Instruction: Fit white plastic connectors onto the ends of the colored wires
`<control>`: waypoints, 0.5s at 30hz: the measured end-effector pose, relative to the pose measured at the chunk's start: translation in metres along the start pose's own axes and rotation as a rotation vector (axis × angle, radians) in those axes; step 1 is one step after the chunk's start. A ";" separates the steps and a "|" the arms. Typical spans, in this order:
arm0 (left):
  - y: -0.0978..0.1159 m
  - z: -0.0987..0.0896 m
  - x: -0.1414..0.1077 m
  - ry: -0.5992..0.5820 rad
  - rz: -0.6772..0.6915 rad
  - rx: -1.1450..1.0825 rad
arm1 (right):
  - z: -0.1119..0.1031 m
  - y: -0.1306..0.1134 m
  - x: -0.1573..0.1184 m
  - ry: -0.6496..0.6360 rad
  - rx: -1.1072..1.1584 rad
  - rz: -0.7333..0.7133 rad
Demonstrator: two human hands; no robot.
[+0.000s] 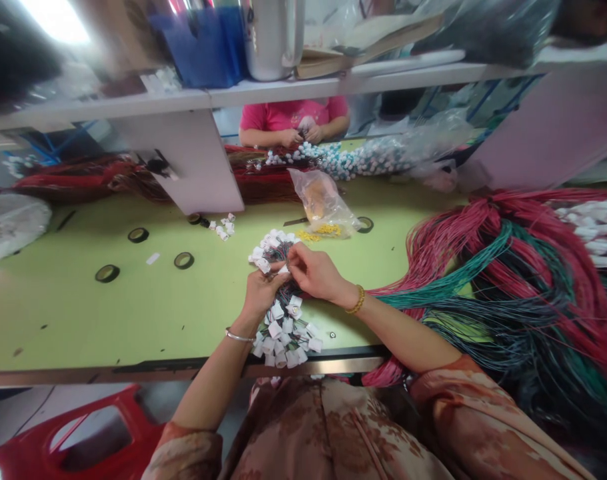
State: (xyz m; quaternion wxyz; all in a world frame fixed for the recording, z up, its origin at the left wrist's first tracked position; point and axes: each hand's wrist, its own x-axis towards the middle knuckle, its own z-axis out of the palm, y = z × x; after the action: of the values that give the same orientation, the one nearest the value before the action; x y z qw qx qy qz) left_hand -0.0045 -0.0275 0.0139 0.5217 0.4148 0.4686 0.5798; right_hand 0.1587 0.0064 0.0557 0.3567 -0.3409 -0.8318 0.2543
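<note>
A bunch of dark wires with white connectors (278,333) lies at the table's front edge, and more white connectors (271,241) sit just beyond my hands. My left hand (262,288) is closed round part of the bunch, a white connector at its fingertips. From the right, my right hand (316,272) meets it with thumb and fingers pinched at the wires; what exactly it pinches is too small to tell. The two hands nearly touch. Small yellow pieces (328,230) lie beyond them beside a clear plastic bag (319,199).
Tape rolls (107,273) lie on the green table (148,313). Red, green and black wires (448,267) are heaped at the right. A shelf (383,81) crosses above, holding a blue bin (203,50). Opposite, a person in pink (293,117) handles connectors. A red stool (28,447) stands lower left.
</note>
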 end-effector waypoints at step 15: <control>-0.004 0.001 -0.001 0.077 0.028 0.040 | 0.020 0.000 -0.015 0.005 0.136 -0.055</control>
State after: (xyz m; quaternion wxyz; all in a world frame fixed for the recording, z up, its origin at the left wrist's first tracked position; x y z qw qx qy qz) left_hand -0.0024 -0.0288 0.0101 0.4867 0.4092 0.4941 0.5929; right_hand 0.1510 -0.0085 0.0367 0.3880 -0.2935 -0.8208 0.2994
